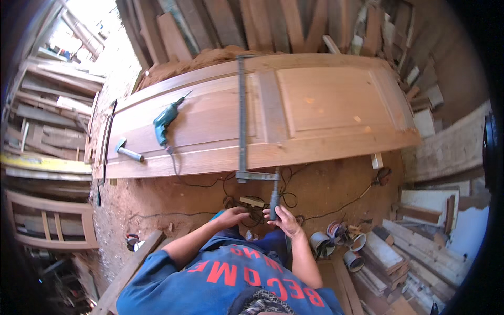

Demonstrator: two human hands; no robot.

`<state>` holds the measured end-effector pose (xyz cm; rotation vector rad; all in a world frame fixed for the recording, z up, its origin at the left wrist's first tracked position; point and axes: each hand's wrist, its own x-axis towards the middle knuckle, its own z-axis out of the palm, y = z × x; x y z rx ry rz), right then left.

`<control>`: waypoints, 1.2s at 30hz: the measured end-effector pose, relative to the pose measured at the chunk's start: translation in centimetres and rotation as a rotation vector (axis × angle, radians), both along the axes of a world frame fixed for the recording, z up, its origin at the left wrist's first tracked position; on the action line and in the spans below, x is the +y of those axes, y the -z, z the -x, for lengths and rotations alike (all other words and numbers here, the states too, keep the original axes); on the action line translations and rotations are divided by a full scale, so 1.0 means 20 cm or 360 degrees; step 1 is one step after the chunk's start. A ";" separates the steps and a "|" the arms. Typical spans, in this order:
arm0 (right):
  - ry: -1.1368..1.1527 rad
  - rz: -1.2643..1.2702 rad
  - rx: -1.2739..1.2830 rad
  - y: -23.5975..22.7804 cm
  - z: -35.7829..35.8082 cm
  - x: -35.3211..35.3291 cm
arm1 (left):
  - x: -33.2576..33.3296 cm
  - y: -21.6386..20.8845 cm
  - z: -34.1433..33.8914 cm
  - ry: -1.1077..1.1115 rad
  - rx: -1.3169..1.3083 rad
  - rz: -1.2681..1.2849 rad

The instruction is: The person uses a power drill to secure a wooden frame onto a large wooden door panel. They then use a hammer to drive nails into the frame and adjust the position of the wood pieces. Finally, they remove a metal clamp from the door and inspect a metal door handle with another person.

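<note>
A wooden door [325, 100] with recessed panels lies flat across the view. Across its width runs a long metal bar clamp [242, 115], whose lower arm sticks out past the door's near edge. My right hand [286, 220] is closed around the clamp's dark screw handle [274, 202]. To its left, my left hand [233, 217] hovers in front of my body, fingers loosely bent and apart from the clamp, with nothing visible in them. On the door's left part rest a green power drill [166, 122] and a hammer [129, 151].
A second clamp [107, 139] spans the door's left end. Black cables [210, 185] and a small wood block [252, 201] lie on the dirt floor beneath. Tins [354, 260] and stacked offcuts [386, 252] stand at the right. Boards [262, 23] lean behind the door.
</note>
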<state>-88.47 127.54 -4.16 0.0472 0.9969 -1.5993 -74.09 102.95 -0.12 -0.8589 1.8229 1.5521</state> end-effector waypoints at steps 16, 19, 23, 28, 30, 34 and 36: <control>-0.0587 -0.1038 0.0959 -0.14 0.09 -0.04 | -1.89 0.08 0.02 -0.1670 0.0337 0.1700; -0.0322 -0.1130 0.0941 -0.13 0.17 0.09 | -2.07 0.14 0.10 -0.1954 0.0275 0.0582; -0.0141 -0.1309 0.0932 -0.22 0.20 0.18 | -2.06 0.12 0.21 -0.2131 0.0444 -0.0349; -0.0154 -0.1263 0.0940 -0.29 0.18 0.05 | -2.06 0.02 0.22 -0.2305 0.1048 -0.0876; -0.0260 -0.1171 0.1111 -0.28 0.20 -0.05 | -2.02 -0.05 0.20 -0.2257 0.1055 -0.0644; -0.0315 -0.0842 0.1555 -0.43 0.23 -0.36 | -1.68 -0.32 0.14 -0.1936 0.1040 -0.0124; -0.0193 -0.0558 0.1482 -0.68 0.16 -0.62 | -1.46 -0.48 0.12 -0.1692 0.1087 -0.0131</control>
